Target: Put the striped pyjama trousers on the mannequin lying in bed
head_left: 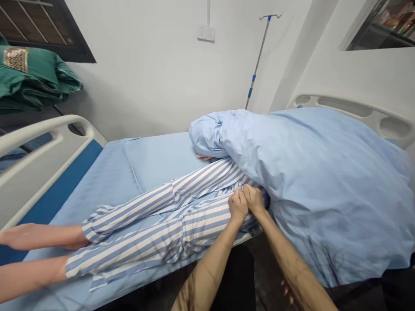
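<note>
Your left hand (238,205) and right hand (253,198) look clenched on the striped trousers (205,218), seemingly adjusting them; next, tug evenly, clear of the quilt (311,164) beside your grip.

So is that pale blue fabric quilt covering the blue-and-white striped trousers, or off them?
Mostly off: the quilt lies rumpled toward the white headboard, and the striped trousers show from thigh to cuffs.

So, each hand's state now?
Left hand: closed, at the blue-and-white striped cloth trousers; contents hidden.
Right hand: closed beside it; contents hidden.
</note>
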A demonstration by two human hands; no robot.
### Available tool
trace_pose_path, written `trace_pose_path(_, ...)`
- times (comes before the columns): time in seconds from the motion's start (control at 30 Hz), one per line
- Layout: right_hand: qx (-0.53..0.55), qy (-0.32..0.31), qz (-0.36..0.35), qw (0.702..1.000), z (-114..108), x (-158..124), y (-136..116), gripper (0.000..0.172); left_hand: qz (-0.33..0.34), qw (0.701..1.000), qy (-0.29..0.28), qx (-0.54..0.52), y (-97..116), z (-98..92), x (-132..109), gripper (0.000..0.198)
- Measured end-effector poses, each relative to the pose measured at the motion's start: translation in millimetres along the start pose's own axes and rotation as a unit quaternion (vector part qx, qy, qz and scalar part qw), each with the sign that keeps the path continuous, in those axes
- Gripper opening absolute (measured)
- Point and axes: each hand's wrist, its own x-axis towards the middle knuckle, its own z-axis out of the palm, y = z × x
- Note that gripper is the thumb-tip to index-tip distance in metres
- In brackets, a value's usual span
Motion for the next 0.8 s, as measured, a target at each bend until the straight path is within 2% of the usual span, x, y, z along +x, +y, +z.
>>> trace_pose_path(0.07, -0.089, -0.017, -0.033, 0.995, -7, 5, -2, 0.032, -0.004, 1.0, -0.007, -0.009, 1, -2.2, 1, 0.03)
trace_pose_path(0.13, -0.116, -0.027, -0.035, 0.992, -10, 9, -1, 0.034, -0.013, 1.0, -0.018, -0.017, 2, -3.2, 1, 0.031)
trace_pose_path(0.33, -0.018, -0.038, 0.089, 0.995, 0, 10, 5, 0.034, -0.032, 0.998, -0.045, -0.029, 6, -0.1, 0, 0.034)
trace_pose_path(0.37, -0.003, -0.04, 0.096, 0.995, 0, 10, 4, 0.035, -0.031, 0.997, -0.06, -0.042, 6, -2.7, 0, 0.033)
trace_pose_path(0.43, 0.017, -0.037, 0.114, 0.993, -1, 10, 2, 0.036, -0.031, 0.988, -0.126, -0.085, 3, -17.5, 3, 0.033)
trace_pose_path(0.47, 0.022, -0.035, 0.124, 0.991, -2, 10, 1, 0.036, -0.025, 0.981, -0.161, -0.105, -2, -31.1, 5, 0.034)
trace_pose_path(0.53, 0.021, -0.033, 0.14, 0.989, -4, 10, 1, 0.037, -0.004, 0.973, -0.198, -0.119, -17, -72.0, 10, 0.036)
trace_pose_path(0.63, 0.013, -0.029, 0.145, 0.989, -3, 10, 4, 0.038, 0.011, 0.986, -0.147, -0.079, -53, -161.2, 13, 0.038)
trace_pose_path(0.73, -0.001, -0.027, 0.142, 0.989, 0, 9, 9, 0.039, -0.044, 0.996, -0.065, -0.048, -89, -259.3, 6, 0.039)
trace_pose_path(0.8, -0.01, -0.034, 0.147, 0.989, 1, 9, 10, 0.041, -0.083, 0.996, -0.02, -0.009, -107, -315.9, -3, 0.04)
